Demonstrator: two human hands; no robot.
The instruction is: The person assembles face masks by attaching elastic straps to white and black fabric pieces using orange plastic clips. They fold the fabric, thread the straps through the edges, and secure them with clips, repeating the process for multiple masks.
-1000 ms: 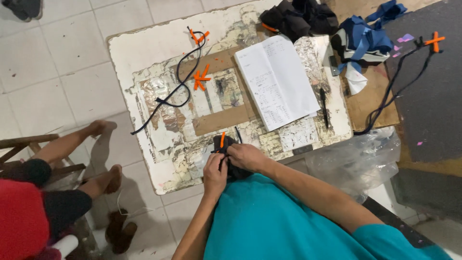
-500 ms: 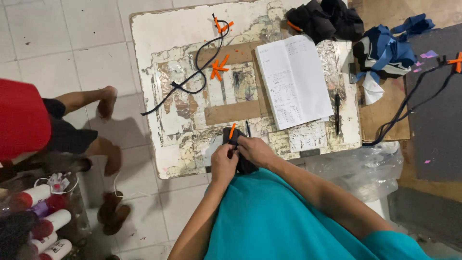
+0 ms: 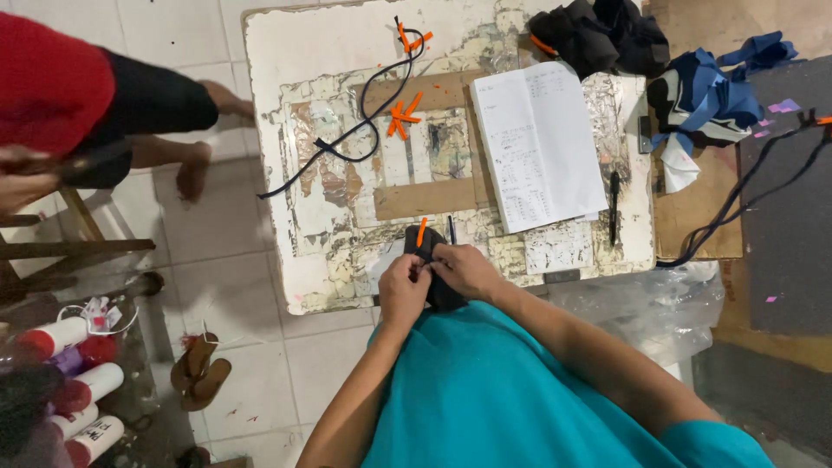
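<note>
Now still pinching a black fabric piece [image 3: 433,282] with orange tab [image 3: 421,231], left hand [image 3: 404,286] and right hand [image 3: 465,270] both clenched, staying low-centre at the desk [image 3: 295,52] edge.

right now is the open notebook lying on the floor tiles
No, the open notebook lies on the worn white table, above both hands working a black piece.

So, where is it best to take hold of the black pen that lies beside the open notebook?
Grip the black pen at mid-barrel, coming from above with fingers on its left and right sides. It lies flat and lengthwise on the worn tabletop, just right of the open notebook, with bare space on its right.
</note>
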